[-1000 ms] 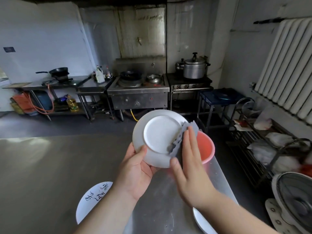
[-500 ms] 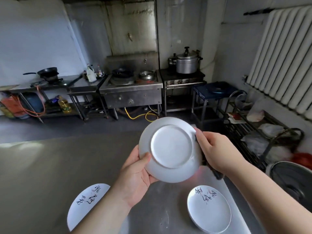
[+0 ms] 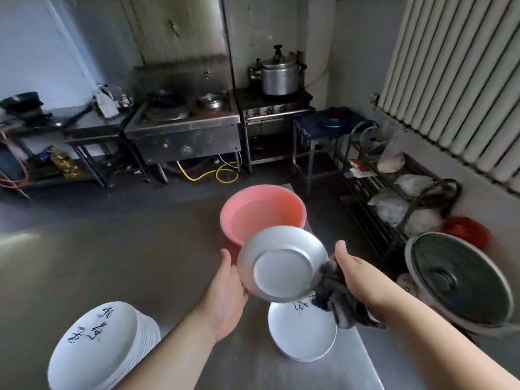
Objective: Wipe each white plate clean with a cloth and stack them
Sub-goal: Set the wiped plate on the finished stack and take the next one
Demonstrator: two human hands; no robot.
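Observation:
I hold a white plate (image 3: 281, 263) above the steel table (image 3: 126, 263), its underside turned toward me. My left hand (image 3: 226, 288) holds its left rim, thumb on the near side and fingers hidden behind. My right hand (image 3: 356, 274) grips a bunched grey cloth (image 3: 334, 296) against the plate's lower right rim. Just below lies a white plate with black writing (image 3: 302, 333), atop a low pile. A tall stack of written-on white plates (image 3: 95, 347) stands at the lower left.
A pink basin (image 3: 261, 209) sits on the table just beyond the held plate. Off the table's right edge stand a fan (image 3: 458, 280) and a wire rack with bags (image 3: 394, 192). Stoves and a pressure cooker (image 3: 278, 74) line the far wall.
The held plate has come down and to the right, over the right-hand pile. My right hand has slid to the lower right rim, the cloth now hanging out below it.

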